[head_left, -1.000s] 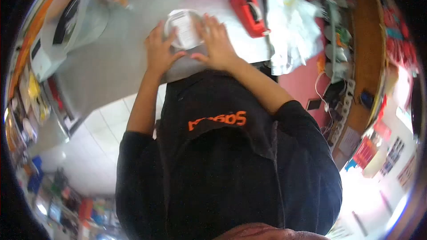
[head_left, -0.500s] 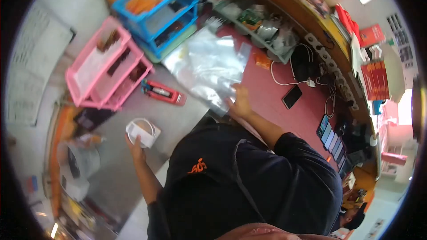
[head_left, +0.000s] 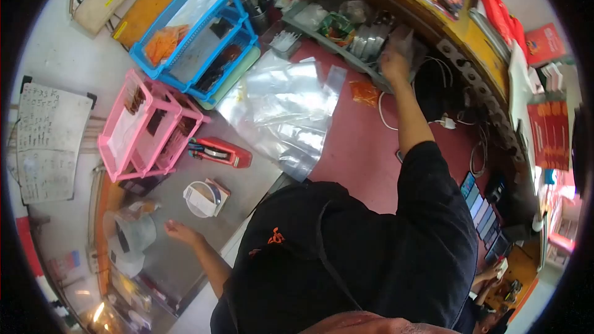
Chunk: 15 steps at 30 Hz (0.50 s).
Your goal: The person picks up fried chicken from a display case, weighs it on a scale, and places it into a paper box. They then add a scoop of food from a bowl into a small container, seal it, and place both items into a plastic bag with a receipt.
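My left hand is over the grey tabletop with its palm up and fingers apart, holding nothing. Just above it lies a white round object with a small pale card or box against it. Stretched forward, my right hand reaches into the right end of a grey-green tray, among clear plastic packets. Its fingers are blurred and partly hidden, so a grip cannot be made out. Large clear plastic bags are spread across the table between my arms. Beside them is a red tape dispenser.
Blue stacked trays and pink stacked trays stand at the left. An orange packet, white cables and a row of phones are at the right. Another person's hand shows at lower right.
My left hand has let go of the white round object and drawn back toward the lower left. My right hand has left the plastic bags and moved up and right into the tray.
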{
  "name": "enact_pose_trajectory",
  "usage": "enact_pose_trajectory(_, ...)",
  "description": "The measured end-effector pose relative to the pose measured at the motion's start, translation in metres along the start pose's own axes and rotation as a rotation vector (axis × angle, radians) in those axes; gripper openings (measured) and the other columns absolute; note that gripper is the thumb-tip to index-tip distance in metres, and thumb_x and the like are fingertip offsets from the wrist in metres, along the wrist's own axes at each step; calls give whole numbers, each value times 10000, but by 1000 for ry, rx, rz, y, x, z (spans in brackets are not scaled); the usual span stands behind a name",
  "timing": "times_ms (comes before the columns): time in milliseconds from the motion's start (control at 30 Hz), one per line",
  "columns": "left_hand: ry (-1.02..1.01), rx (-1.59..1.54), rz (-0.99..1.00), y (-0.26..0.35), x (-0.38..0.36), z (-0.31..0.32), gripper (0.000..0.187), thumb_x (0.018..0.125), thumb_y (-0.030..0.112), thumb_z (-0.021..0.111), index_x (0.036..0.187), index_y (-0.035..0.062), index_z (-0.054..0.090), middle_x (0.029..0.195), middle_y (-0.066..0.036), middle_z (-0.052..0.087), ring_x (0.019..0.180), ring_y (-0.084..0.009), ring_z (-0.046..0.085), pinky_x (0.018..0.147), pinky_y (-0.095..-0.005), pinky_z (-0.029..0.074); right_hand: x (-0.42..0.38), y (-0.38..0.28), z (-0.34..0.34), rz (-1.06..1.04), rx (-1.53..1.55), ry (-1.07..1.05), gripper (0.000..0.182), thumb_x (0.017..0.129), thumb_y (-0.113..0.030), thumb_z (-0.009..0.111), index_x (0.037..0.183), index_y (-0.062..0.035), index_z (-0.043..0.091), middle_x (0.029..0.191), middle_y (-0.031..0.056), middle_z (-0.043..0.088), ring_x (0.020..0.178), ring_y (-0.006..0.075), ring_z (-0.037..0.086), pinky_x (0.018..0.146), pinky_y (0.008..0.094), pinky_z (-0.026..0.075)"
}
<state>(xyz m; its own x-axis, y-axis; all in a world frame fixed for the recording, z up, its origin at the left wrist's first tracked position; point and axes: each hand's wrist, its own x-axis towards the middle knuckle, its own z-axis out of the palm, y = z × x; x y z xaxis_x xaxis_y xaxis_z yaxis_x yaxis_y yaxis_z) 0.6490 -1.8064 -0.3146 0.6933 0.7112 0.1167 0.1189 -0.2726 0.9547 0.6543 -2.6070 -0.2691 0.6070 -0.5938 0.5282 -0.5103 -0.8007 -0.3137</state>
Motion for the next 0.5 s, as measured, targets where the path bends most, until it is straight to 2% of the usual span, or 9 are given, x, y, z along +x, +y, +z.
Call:
enact_pose_trajectory(33,10,22,34,-3,1,-2,555,1001,309,533,1400,-28,343,1359,-181,447,1226,-258,469,1060,-384,359,2,-16,-10,-101,-42,152,386,907,-319,552,1185,-59,612,1106,186,653,1002,372,604,902,462,461)
enact_pose_trajectory(67,29,53,66,-3,1,-11,540,1001,297,536,1387,-35,358,1353,-179,454,1223,-252,474,1059,-374,363,-3,-56,-37,-99,33,227,350,883,-269,588,1173,-76,619,1121,171,649,1043,352,588,917,455,450)
enact_pose_trajectory(133,52,165,170,10,-9,-13,473,1005,245,530,1356,-39,387,1319,-171,484,1216,-243,485,1050,-358,377,-30,-88,-21,-368,351,-170,351,860,-222,622,1186,-91,613,1153,160,637,1090,345,563,946,448,433)
enact_pose_trajectory(233,8,140,232,28,-22,-10,424,995,185,538,1336,-26,400,1314,-167,498,1213,-238,489,1047,-361,380,-100,-131,45,-679,697,-556,332,828,-193,665,1142,-91,631,1258,125,590,1153,319,528,966,414,430)
enact_pose_trajectory(300,-26,104,276,40,-33,7,423,980,163,546,1334,-19,402,1328,-163,491,1210,-240,487,1047,-369,378,-131,-179,44,-557,624,-547,272,808,-224,675,1052,-105,669,1317,91,562,1198,304,503,998,430,408)
enact_pose_trajectory(400,-119,31,321,50,-44,31,440,954,142,559,1339,-6,405,1341,-156,483,1219,-250,478,1046,-378,375,-155,-195,81,-571,428,-492,206,786,-235,687,958,-123,698,1270,61,570,1173,294,505,985,466,394)
enact_pose_trajectory(500,-258,86,390,76,-68,61,472,931,158,581,1341,1,408,1343,-157,478,1240,-265,463,1046,-390,363,-138,-207,72,-625,364,-709,173,767,-211,687,924,-143,715,1154,51,591,1119,286,518,954,490,387)
